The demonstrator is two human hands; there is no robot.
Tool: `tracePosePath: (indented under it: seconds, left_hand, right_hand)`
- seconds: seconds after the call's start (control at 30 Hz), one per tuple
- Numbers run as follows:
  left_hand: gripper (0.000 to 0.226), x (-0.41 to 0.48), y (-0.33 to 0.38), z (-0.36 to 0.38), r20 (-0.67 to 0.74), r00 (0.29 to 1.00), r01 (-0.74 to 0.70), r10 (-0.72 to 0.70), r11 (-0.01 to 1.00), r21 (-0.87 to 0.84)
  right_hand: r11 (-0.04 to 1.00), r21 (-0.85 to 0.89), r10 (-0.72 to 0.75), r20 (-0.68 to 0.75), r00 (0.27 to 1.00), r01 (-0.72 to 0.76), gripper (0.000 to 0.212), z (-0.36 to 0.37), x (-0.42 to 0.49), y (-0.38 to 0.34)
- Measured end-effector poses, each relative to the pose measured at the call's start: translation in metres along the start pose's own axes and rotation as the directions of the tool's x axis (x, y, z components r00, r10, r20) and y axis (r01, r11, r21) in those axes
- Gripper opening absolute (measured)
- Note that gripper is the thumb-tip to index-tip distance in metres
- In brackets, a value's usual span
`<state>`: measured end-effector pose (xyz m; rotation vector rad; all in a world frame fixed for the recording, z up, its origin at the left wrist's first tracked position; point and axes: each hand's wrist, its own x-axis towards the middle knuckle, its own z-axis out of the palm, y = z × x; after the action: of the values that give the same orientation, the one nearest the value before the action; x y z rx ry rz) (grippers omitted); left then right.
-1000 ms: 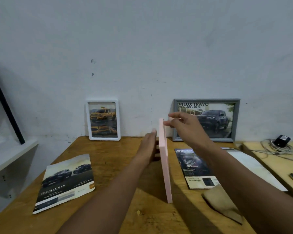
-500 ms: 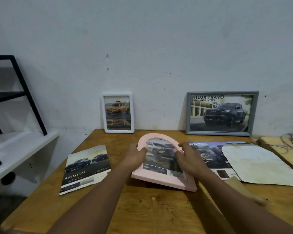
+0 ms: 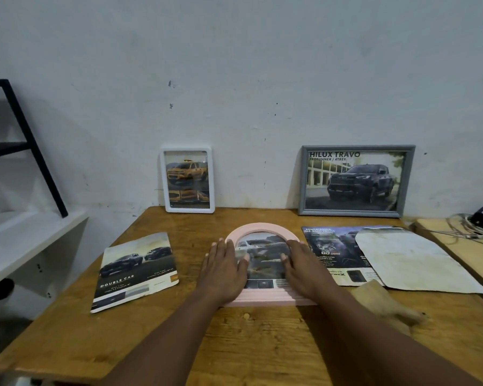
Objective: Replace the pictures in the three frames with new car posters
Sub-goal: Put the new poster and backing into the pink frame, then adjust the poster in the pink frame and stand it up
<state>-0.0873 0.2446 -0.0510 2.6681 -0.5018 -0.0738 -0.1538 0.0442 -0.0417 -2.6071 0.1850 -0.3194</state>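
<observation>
Both hands [image 3: 265,270] cover pink frame's [image 3: 262,228] sides.

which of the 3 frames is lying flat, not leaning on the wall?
The pink arched frame, flat on the table under the left hand and right hand. The white frame and grey frame stand against the wall.
</observation>
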Motion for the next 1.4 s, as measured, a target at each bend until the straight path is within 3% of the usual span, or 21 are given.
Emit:
tracePosePath:
  seconds: [0.17,0.4,0.63,0.77,0.87,1.0,1.1,1.23,1.33,1.4]
  left_hand:
    - [0.070,-0.003,0.021,-0.003,-0.019,0.993,-0.109,0.113,0.987,0.121]
    - [0.067,-0.019,0.098,0.024,0.026,0.948,-0.317,0.316,0.945,0.082]
    - [0.067,-0.030,0.141,0.047,0.100,0.898,-0.438,0.428,0.891,0.121]
    - [0.066,-0.027,0.142,0.050,0.079,0.916,-0.397,0.393,0.917,0.039]
    - [0.064,-0.030,0.142,0.038,0.058,0.924,-0.373,0.377,0.925,-0.065]
    - [0.062,-0.019,0.128,0.013,-0.009,0.942,-0.334,0.335,0.938,-0.092]
    - [0.062,-0.002,0.098,-0.006,-0.060,0.967,-0.254,0.248,0.960,-0.115]
    - [0.062,0.016,0.044,-0.024,-0.105,0.986,-0.141,0.126,0.978,-0.153]
    - [0.071,0.021,0.014,-0.030,-0.122,0.992,-0.055,0.025,0.967,-0.250]
    - [0.076,0.024,0.002,-0.030,-0.156,0.988,-0.035,-0.004,0.969,-0.245]
  right_hand:
    - [0.997,-0.077,0.013,0.005,1.000,-0.013,0.044,-0.027,-0.014,0.000]
    - [0.977,-0.174,0.125,0.000,0.992,-0.123,0.033,-0.083,-0.064,0.034]
    - [0.973,-0.205,0.093,-0.059,0.994,-0.103,0.025,-0.101,-0.123,0.061]
    - [0.977,-0.203,0.053,-0.022,0.998,-0.057,0.036,-0.095,-0.136,0.067]
    - [0.983,-0.163,0.079,-0.034,0.996,-0.084,0.032,-0.097,-0.129,0.069]
    - [0.990,0.087,0.120,-0.117,0.986,-0.111,0.022,-0.104,-0.097,0.054]
    - [0.935,0.283,0.228,-0.012,0.974,-0.215,0.017,-0.106,-0.063,0.030]
    - [0.902,0.312,0.254,0.174,0.951,-0.298,0.017,-0.094,-0.018,-0.001]
    - [0.923,0.315,0.174,0.164,0.971,-0.219,0.015,-0.077,0.017,-0.021]
    - [0.970,0.238,0.052,0.029,0.998,-0.057,0.017,-0.063,0.039,-0.033]
